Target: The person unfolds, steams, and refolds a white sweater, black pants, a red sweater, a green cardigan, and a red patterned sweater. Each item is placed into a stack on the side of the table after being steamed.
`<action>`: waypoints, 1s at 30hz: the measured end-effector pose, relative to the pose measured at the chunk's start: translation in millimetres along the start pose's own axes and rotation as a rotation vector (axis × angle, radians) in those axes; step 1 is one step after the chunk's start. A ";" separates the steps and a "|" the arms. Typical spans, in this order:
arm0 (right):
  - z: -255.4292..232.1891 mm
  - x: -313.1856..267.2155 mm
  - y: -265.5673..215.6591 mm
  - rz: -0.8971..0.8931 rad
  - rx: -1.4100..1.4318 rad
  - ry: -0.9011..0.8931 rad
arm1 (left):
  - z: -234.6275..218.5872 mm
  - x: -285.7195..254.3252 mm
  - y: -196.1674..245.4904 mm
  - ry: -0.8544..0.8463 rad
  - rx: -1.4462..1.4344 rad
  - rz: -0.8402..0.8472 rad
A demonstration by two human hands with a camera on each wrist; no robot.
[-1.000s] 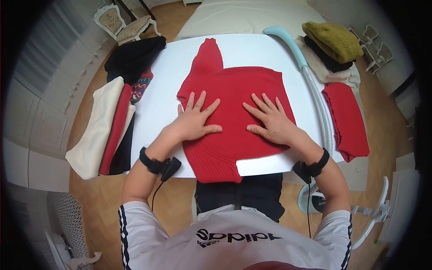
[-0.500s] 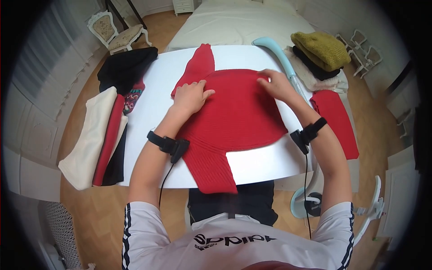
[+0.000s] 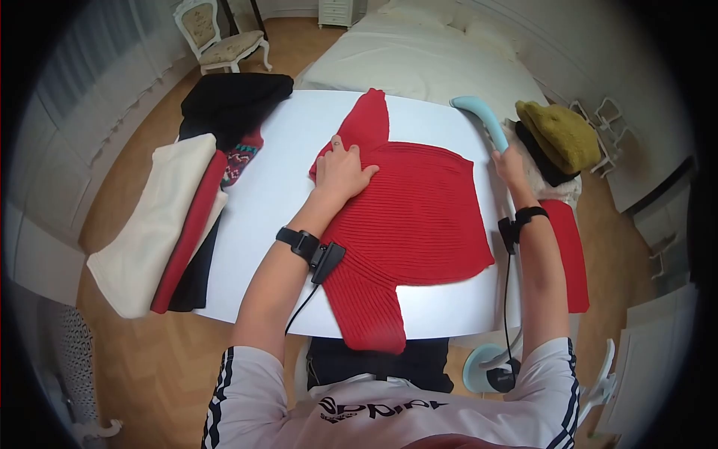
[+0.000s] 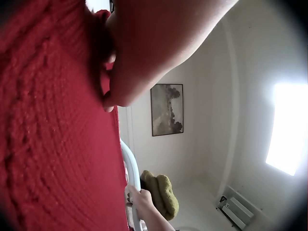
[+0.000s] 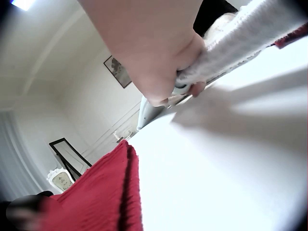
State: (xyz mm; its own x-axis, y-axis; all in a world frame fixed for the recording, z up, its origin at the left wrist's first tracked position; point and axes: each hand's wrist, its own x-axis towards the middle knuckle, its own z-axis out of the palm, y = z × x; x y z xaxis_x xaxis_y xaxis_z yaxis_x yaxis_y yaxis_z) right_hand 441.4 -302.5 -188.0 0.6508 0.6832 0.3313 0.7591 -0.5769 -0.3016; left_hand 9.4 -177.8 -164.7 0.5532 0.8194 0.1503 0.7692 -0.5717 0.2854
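White table (image 3: 258, 254), red ribbed sweater (image 3: 419, 217) laid flat across its middle, pale blue steamer (image 3: 482, 116) along the right side, left hand (image 3: 343, 173) resting on the sweater's far left part, fingers apart, right hand (image 3: 510, 166) clamped round the steamer.

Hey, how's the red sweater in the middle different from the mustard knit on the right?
The red sweater lies spread out with both sleeves showing; the mustard knit is bundled on top of a black garment. The red sweater has fine, straight ribs, while the mustard knit looks fuzzier. Both are knitwear.
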 end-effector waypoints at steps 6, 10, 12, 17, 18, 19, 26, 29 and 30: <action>-51.6 -26.4 -79.7 -0.001 0.221 -0.176 | 7.6 9.5 -5.0 0.002 0.017 0.032; -57.7 -62.1 -151.1 -0.210 0.184 -0.152 | 10.1 8.1 -3.8 0.024 0.039 0.039; -56.7 -84.7 -182.8 -0.228 0.162 -0.171 | 8.4 7.1 -4.9 0.015 0.048 0.013; -61.9 -126.5 -211.3 -0.488 0.157 -0.202 | 24.4 22.3 -31.8 0.068 -0.112 0.022; -71.2 -136.4 -211.9 -0.473 0.139 -0.223 | 22.2 23.8 -35.4 0.062 -0.169 0.007; -74.3 -144.7 -207.0 -0.480 0.136 -0.225 | 20.5 25.4 -38.9 0.065 -0.172 0.000; -122.4 -208.5 -164.1 -0.472 0.263 -0.219 | 13.4 23.8 -38.1 0.090 -0.303 -0.164; -137.6 -224.3 -155.5 -0.440 0.325 -0.158 | 17.3 21.8 -38.1 0.119 -0.236 -0.075; -141.0 -226.8 -154.0 -0.445 0.345 -0.129 | 17.3 20.6 -36.0 0.133 -0.194 -0.079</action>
State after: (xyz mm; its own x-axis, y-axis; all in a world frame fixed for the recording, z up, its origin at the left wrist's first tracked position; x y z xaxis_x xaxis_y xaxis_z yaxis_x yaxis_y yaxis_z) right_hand 179.0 -431.8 -90.7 0.2465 0.8883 0.3875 0.8962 -0.0568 -0.4399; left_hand -1.4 -141.0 -188.3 0.4368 0.8670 0.2400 0.7256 -0.4972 0.4757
